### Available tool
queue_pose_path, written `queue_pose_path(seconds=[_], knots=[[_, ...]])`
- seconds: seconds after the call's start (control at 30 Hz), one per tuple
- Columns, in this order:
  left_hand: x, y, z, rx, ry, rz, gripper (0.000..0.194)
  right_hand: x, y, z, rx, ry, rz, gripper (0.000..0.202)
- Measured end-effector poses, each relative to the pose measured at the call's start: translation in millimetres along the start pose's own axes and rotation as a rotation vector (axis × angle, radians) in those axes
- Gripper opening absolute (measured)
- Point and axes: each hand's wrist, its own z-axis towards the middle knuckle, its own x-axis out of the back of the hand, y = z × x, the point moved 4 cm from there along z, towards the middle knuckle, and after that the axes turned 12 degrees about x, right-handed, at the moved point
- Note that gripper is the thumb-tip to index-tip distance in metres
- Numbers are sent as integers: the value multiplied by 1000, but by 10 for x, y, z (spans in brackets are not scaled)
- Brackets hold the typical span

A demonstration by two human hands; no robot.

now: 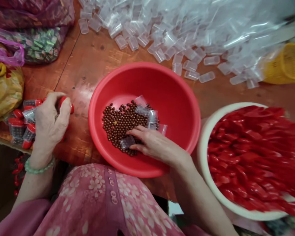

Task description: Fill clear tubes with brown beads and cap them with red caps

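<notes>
My left hand point(50, 119), with a pale green bead bracelet at the wrist, is curled around a small container whose red cap point(68, 104) shows between thumb and fingers. Beside and under it lies a cluster of filled, red-capped containers point(16, 126). Inside the red basin point(145, 73), my right hand point(153, 144) pinches a small clear plastic cup point(127, 142) at the brown beads. The small round brown beads point(120, 121) cover part of the basin's bottom. Several other clear cups point(151, 116) lie on them just beyond my right fingers.
Many clear plastic cups point(162, 42) spill from a large clear bag across the back of the table. At right, a white tub point(203, 144) holds a heap of red plastic pieces point(248, 157). A yellow basket point(286, 64) stands behind it. Filled bags point(39, 44) sit at back left.
</notes>
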Motion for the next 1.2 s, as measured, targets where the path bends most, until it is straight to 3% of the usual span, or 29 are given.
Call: queue_pose_path(seconds=[0.07, 0.13, 0.23, 0.33, 0.43, 0.57, 0.67, 0.8, 0.9, 1.0, 1.2], knots=[[101, -193, 7, -36, 107, 319, 35, -54, -55, 59, -17, -100, -15, 33], [159, -333, 11, -49, 92, 483, 40, -84, -119, 111, -48, -161, -55, 28], [239, -442, 20, -41, 100, 535, 39, -111, -165, 146, -72, -202, -86, 20], [235, -404, -1, -76, 131, 503, 36, -100, -131, 142, -18, -186, -23, 11], [86, -254, -74, -103, 72, 349, 28, 35, -73, 160, 86, -19, 133, 10], [-275, -108, -211, 41, -121, 63, 26, 320, -14, 232, 189, 353, 395, 15], [-518, -66, -303, 124, -241, -52, 31, 421, -7, 297, 265, 460, 408, 16], [-640, -32, -327, 156, -262, -96, 26, 487, 57, 417, 310, 505, 168, 21], [-661, -19, -297, 192, -265, -105, 27, 532, 193, 599, 156, 424, -325, 30], [-665, -9, -272, 206, -269, -113, 27, 511, 355, 808, 34, 211, -682, 40], [-669, 14, -284, 194, -283, -144, 23, 357, 508, 949, 65, 50, -714, 37]])
